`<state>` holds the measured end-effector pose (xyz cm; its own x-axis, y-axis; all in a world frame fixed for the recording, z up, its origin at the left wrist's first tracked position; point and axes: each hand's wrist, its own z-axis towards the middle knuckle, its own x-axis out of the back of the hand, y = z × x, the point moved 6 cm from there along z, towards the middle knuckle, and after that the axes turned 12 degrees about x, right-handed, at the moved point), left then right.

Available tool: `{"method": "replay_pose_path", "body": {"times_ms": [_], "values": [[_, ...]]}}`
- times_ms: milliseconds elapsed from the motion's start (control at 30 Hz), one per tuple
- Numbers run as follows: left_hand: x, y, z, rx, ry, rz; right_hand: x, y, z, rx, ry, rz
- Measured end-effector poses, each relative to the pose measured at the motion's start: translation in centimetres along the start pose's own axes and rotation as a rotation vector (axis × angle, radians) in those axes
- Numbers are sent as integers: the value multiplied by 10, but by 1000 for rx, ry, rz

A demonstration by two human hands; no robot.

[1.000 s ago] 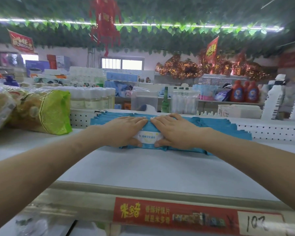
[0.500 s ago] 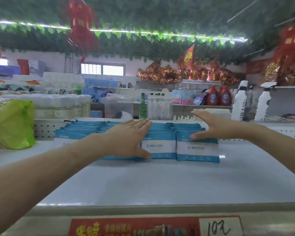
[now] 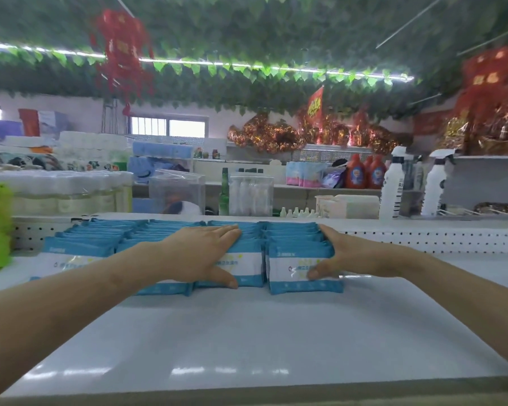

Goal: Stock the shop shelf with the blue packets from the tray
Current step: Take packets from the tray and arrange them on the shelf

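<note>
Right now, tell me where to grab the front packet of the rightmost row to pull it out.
Probably its top edge, pinched from above and in front: the front packet stands upright, face forward, pressed against the packets behind and close to the next row on its left.

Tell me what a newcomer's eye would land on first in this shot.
First come the blue packets, lined up in rows at the middle of the white shelf. The left hand lies flat on one row and the right hand presses against the side of the rightmost row. Above, a red hanging ornament dangles at upper left from a ceiling covered in green leaves.
</note>
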<state>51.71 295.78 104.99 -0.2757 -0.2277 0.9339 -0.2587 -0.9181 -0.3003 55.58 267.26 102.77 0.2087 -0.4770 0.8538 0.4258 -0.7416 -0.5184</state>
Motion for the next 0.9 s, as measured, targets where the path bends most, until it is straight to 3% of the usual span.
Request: {"method": "replay_pose_path", "body": {"times_ms": [400,500,700,900], "values": [[26,48,1,-29,-15,-161,20,0,-3,-18,148,401],[27,64,9,-58,5,-151,12,3,11,-101,172,648],[22,70,21,-66,41,-91,7,-10,29,-199,267,731],[19,69,24,-43,47,-76,-3,-19,33,-244,243,736]]}}
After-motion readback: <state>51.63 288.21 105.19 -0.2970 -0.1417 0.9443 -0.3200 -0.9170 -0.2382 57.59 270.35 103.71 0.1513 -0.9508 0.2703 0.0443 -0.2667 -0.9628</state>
